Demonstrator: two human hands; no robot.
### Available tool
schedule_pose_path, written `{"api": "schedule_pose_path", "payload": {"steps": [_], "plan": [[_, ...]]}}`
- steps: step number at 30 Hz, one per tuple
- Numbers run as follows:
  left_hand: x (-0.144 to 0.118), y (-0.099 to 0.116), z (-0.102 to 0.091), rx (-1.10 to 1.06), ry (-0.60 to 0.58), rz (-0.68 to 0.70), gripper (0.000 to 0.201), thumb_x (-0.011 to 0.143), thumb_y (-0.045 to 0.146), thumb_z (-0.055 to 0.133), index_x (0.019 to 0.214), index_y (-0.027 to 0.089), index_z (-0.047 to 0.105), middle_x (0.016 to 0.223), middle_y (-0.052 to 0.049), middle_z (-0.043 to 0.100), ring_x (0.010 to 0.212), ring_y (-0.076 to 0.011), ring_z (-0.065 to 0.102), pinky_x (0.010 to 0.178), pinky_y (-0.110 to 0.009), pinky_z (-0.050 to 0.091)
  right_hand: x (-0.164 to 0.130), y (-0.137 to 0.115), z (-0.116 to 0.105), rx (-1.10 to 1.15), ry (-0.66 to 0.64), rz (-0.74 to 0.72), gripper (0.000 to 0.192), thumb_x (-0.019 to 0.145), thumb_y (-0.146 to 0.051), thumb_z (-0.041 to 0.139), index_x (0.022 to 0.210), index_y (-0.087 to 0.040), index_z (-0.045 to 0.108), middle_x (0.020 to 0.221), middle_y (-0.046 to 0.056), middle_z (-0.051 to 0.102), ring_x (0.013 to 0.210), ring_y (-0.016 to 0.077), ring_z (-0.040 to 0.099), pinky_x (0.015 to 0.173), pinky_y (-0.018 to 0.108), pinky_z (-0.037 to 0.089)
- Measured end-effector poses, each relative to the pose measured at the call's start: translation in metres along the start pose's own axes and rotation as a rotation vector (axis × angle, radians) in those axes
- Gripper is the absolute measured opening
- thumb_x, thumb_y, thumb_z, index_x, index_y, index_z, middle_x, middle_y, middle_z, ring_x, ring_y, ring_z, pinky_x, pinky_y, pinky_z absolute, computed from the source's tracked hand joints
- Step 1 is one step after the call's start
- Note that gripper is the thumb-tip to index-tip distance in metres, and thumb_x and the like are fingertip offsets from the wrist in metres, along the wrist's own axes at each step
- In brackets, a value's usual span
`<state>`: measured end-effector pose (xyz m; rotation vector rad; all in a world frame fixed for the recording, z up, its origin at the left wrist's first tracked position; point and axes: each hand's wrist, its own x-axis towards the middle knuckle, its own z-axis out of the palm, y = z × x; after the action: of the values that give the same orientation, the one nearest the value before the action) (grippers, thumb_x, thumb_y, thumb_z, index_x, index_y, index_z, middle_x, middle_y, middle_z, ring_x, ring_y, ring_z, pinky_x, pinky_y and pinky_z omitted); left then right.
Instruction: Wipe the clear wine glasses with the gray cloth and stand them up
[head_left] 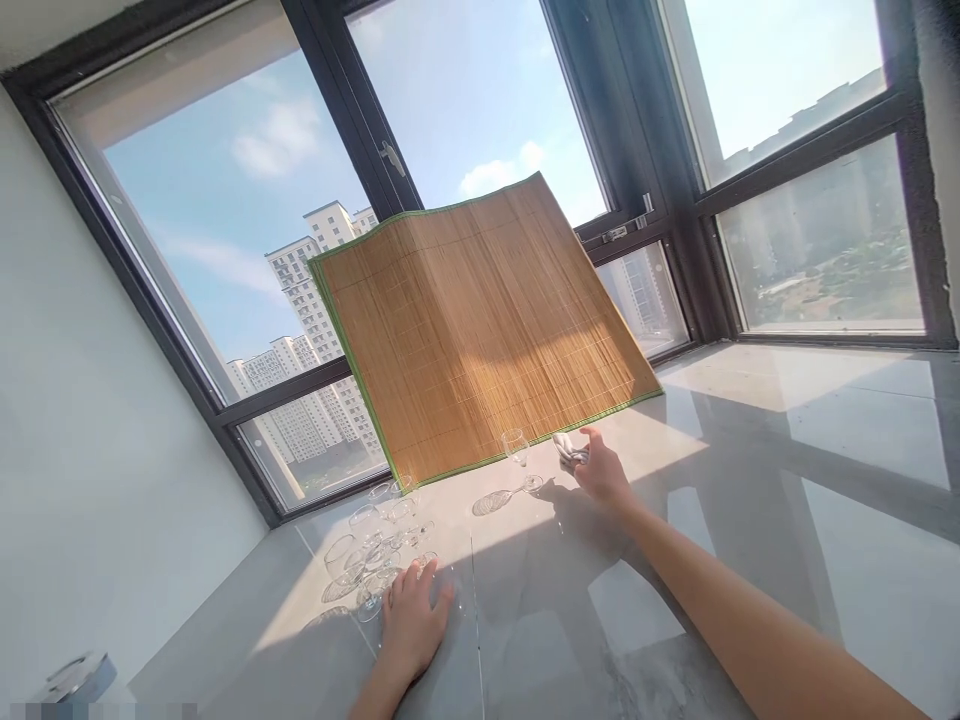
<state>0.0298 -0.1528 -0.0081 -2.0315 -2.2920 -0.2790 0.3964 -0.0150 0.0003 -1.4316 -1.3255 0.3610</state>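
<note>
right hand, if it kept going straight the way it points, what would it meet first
Probably the bamboo mat leaning at the window; the right hand, holding a cloth, points at its lower edge. Depth is unclear.

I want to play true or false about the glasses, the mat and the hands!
1. The bamboo mat leans against the window. True.
2. The left hand holds a glass in the air. False: it lies flat on the floor beside the group of wine glasses.
3. The right hand grips a small cloth. True.
4. The single wine glass lies on its side. False: it stands upright, apart from the group.
5. The sky outside is dark. False: it is sunny.
</note>
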Motion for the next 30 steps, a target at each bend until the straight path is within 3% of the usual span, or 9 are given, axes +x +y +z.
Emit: {"api": "schedule_pose_path", "payload": {"steps": [3, 5, 8, 11, 16, 21, 26, 30], "plan": [[0.008, -0.001, 0.001, 0.034, 0.054, -0.104, 0.058, 0.089, 0.054, 0.035, 0.136, 0.021, 0.045, 0.149, -0.016, 0.037, 0.140, -0.0341, 0.026, 0.112, -0.056, 0.019, 0.000, 0.000, 0.000, 0.010, -0.010, 0.002, 0.063, 0.072, -0.008, 0.050, 0.133, -0.018, 0.038, 0.083, 0.004, 0.062, 0.072, 0.0177, 0.059, 0.062, 0.025, 0.040], [0.005, 0.001, -0.001, 0.019, 0.176, -0.161, 0.054, 0.089, 0.052, 0.037, 0.130, 0.018, 0.045, 0.145, -0.018, 0.038, 0.137, -0.0345, 0.030, 0.108, -0.054, 0.026, 0.000, -0.002, 0.000, 0.007, -0.005, -0.001, 0.063, 0.072, -0.008, 0.050, 0.133, -0.017, 0.038, 0.085, 0.004, 0.063, 0.072, 0.0176, 0.059, 0.062, 0.025, 0.040], [-0.003, 0.006, -0.008, -0.050, 0.280, -0.021, 0.034, 0.090, 0.043, 0.036, 0.109, 0.020, 0.052, 0.125, -0.014, 0.051, 0.122, -0.0294, 0.045, 0.101, -0.046, 0.037, 0.000, -0.003, 0.000, -0.002, 0.001, -0.002, 0.063, 0.072, -0.008, 0.050, 0.133, -0.017, 0.038, 0.085, 0.005, 0.063, 0.073, 0.0179, 0.059, 0.063, 0.025, 0.039], [-0.006, 0.018, -0.019, -0.138, 0.174, 0.292, 0.023, 0.088, 0.037, 0.040, 0.100, 0.023, 0.055, 0.113, -0.010, 0.056, 0.110, -0.0252, 0.051, 0.097, -0.041, 0.042, 0.000, -0.005, 0.001, -0.008, 0.000, -0.002, 0.062, 0.072, -0.007, 0.051, 0.132, -0.017, 0.038, 0.085, 0.005, 0.064, 0.076, 0.0189, 0.060, 0.063, 0.024, 0.039], [0.024, 0.061, -0.027, -0.149, -0.029, 0.566, 0.037, 0.084, 0.033, 0.048, 0.119, 0.027, 0.058, 0.134, -0.007, 0.051, 0.123, -0.0254, 0.045, 0.106, -0.041, 0.037, -0.002, -0.009, 0.001, -0.011, -0.015, 0.005, 0.062, 0.074, -0.007, 0.049, 0.134, -0.018, 0.037, 0.084, 0.005, 0.064, 0.073, 0.0186, 0.060, 0.059, 0.024, 0.036], [0.075, 0.117, -0.009, -0.137, -0.104, 0.572, 0.058, 0.087, 0.044, 0.045, 0.143, 0.027, 0.043, 0.153, -0.005, 0.035, 0.139, -0.0266, 0.031, 0.115, -0.043, 0.025, -0.002, -0.010, 0.001, -0.023, 0.004, 0.012, 0.060, 0.075, -0.007, 0.050, 0.133, -0.019, 0.038, 0.086, 0.005, 0.065, 0.077, 0.0189, 0.061, 0.062, 0.024, 0.039], [0.106, 0.159, 0.009, -0.170, -0.173, 0.506, 0.066, 0.087, 0.054, 0.044, 0.148, 0.031, 0.034, 0.161, -0.002, 0.017, 0.146, -0.0294, 0.018, 0.118, -0.047, 0.016, -0.002, -0.009, 0.002, -0.003, 0.017, -0.016, 0.060, 0.075, -0.007, 0.051, 0.132, -0.019, 0.038, 0.085, 0.005, 0.066, 0.081, 0.0202, 0.062, 0.066, 0.025, 0.041], [0.112, 0.169, 0.012, -0.140, -0.176, 0.567, 0.061, 0.088, 0.054, 0.039, 0.145, 0.033, 0.039, 0.158, -0.002, 0.028, 0.146, -0.0276, 0.020, 0.118, -0.049, 0.014, -0.003, -0.011, 0.002, -0.003, -0.004, -0.014, 0.061, 0.075, -0.007, 0.051, 0.134, -0.019, 0.038, 0.086, 0.006, 0.066, 0.082, 0.0205, 0.062, 0.066, 0.025, 0.041]]}}
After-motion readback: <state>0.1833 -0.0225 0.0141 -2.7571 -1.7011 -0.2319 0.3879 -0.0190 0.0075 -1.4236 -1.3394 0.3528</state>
